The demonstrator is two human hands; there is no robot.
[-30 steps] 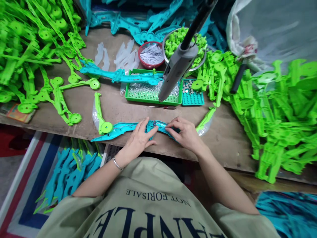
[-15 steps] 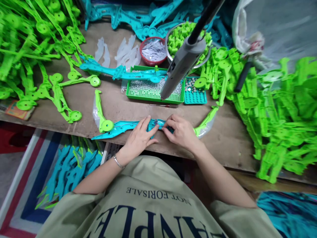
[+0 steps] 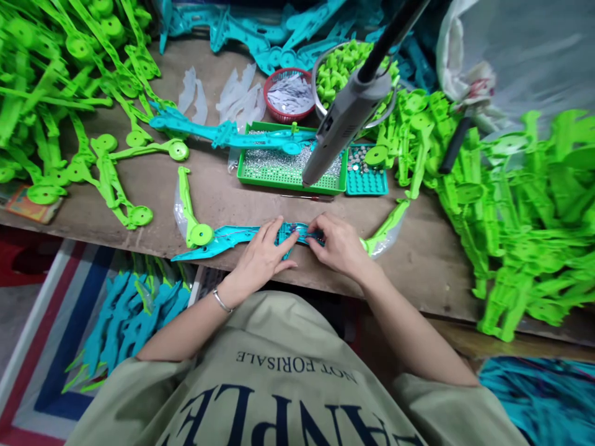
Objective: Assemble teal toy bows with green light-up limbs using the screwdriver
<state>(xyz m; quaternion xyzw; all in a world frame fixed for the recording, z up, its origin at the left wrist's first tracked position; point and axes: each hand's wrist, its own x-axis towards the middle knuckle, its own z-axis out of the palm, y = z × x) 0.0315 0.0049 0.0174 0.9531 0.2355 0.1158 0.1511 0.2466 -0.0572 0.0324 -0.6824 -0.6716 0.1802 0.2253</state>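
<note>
A long blue plastic shell (image 3: 223, 241) lies along the table's front edge, its hollow side up. A thin dark wire runs inside it. My left hand (image 3: 263, 248) lies over the shell's middle with spread fingers, the index fingertip pressing down inside it. Close by on the right, my right hand (image 3: 339, 244) has thumb and index finger pinched together at the shell; what is between them is too small to make out. A green arm-like part (image 3: 190, 217) with clear film touches the shell's left part. Another green part (image 3: 385, 232) extends from behind my right hand.
A grey screwdriver-like tool (image 3: 341, 124) hangs over a green tray (image 3: 292, 181) of small metal pieces. Behind are a red basket (image 3: 289, 116) and a metal bowl (image 3: 320, 105) of green pieces. Green parts are heaped left (image 3: 41, 111) and right (image 3: 525, 217). A blue shell (image 3: 223, 135) spans the tray.
My right fingers have shifted slightly along the shell, and a little more of it shows between my hands. My left hand stays in place.
</note>
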